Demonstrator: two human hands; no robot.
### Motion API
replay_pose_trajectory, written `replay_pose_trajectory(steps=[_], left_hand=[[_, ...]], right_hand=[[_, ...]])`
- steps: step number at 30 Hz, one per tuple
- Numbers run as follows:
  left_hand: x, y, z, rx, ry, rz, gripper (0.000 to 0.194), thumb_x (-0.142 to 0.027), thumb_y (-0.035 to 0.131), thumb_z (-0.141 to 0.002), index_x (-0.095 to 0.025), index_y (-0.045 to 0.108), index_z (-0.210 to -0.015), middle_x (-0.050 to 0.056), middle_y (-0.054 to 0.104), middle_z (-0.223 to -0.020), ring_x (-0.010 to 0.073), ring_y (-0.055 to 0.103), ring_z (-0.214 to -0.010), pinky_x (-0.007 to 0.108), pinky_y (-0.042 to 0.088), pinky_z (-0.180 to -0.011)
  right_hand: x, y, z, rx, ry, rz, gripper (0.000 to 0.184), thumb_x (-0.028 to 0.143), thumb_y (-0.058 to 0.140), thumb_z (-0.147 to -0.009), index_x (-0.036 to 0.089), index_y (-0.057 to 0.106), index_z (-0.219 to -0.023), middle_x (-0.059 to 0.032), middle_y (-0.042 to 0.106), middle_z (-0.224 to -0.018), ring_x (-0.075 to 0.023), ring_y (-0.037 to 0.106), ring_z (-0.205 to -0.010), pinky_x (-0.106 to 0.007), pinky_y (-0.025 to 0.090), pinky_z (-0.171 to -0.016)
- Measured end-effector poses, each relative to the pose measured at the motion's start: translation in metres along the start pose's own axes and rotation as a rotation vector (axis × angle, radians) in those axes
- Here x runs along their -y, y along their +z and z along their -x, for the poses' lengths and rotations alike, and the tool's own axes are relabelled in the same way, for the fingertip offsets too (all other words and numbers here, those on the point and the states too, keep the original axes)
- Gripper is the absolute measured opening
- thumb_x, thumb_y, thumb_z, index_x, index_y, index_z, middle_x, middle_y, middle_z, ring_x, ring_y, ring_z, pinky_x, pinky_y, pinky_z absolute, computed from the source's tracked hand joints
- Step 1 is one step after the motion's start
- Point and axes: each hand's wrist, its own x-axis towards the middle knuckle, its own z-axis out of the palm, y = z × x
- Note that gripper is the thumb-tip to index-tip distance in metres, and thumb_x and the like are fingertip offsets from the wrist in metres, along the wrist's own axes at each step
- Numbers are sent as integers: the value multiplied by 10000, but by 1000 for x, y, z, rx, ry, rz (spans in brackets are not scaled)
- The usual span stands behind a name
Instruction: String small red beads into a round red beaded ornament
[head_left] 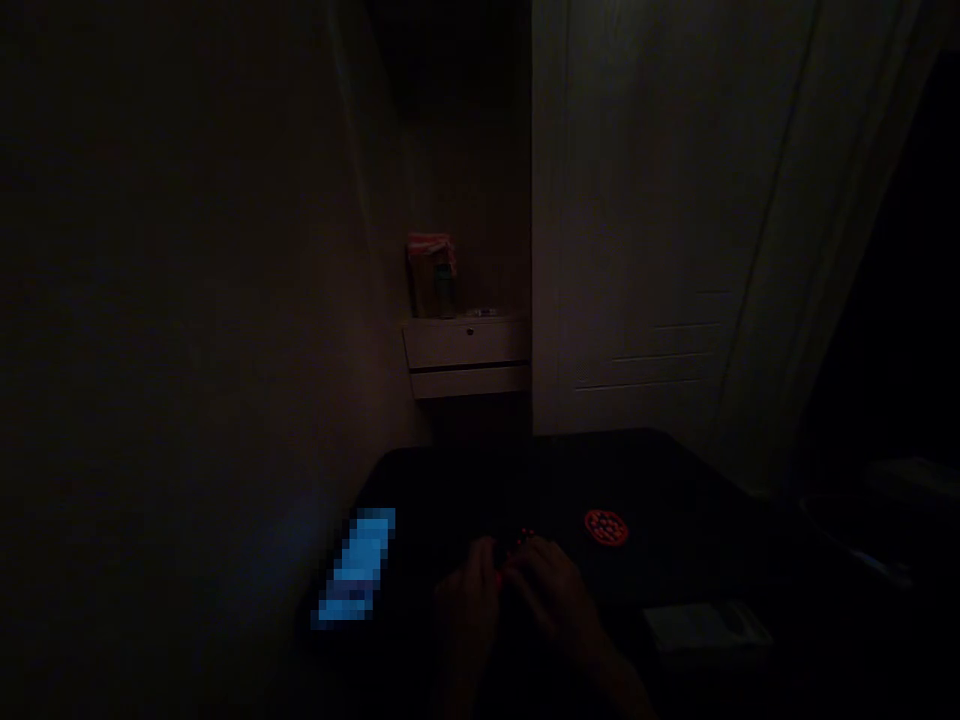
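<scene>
Where the gap between the left hand (469,588) and the right hand (556,585) is narrowest, at the lower centre of the frame, a small red object (499,577) shows as a dim patch. Both hands have their fingers bent in around it, but the room is so dark that I cannot tell whether either hand grips it or merely touches it. Just beyond the right hand's fingers, a few red dots (527,534) stand out against the black worktop (517,475); whether they belong to the same object is unclear.

Judging by this, the handling is under way and unfinished: the red object is between the hands, not set down apart from them. How much is done on it, and how much is left, cannot be read in this light. To the right of the hands lies a round red item (606,527) with a dark pattern, untouched.

Farther out, a pixelated lit screen (356,568) glows blue at lower left, and a pale flat box (707,627) lies at lower right. Behind the worktop, near the centre, are drawers (469,345), beside a tall pale panel (652,200).
</scene>
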Motion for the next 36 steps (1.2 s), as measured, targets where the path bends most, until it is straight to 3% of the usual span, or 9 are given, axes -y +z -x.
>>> replay_pose_trajectory(steps=[25, 29, 36], left_hand=[[5, 8, 2, -63, 35, 14, 335, -76, 471, -953, -190, 656, -1208, 58, 785, -1078, 164, 754, -790, 220, 552, -687], [5, 7, 2, -60, 37, 15, 347, -78, 470, -948, -198, 660, -1214, 61, 778, -1107, 173, 756, -825, 233, 559, -717], [4, 8, 1, -53, -17, 41, 344, -76, 491, -945, -197, 665, -1217, 65, 789, -1066, 171, 759, -815, 238, 566, -721]], right_hand=[[1, 1, 2, -27, -3, -43, 116, 185, 516, -999, 252, 611, -1003, -41, 706, -980, -223, 674, -928, -342, 538, -838], [1, 1, 1, -52, 9, -69, 120, 207, 499, -1010, 256, 608, -1017, -45, 705, -992, -225, 673, -949, -357, 523, -893], [2, -2, -1, -120, 139, -216, 114, 248, 502, -1008, 240, 604, -958, -25, 685, -897, -179, 674, -807, -275, 525, -748]])
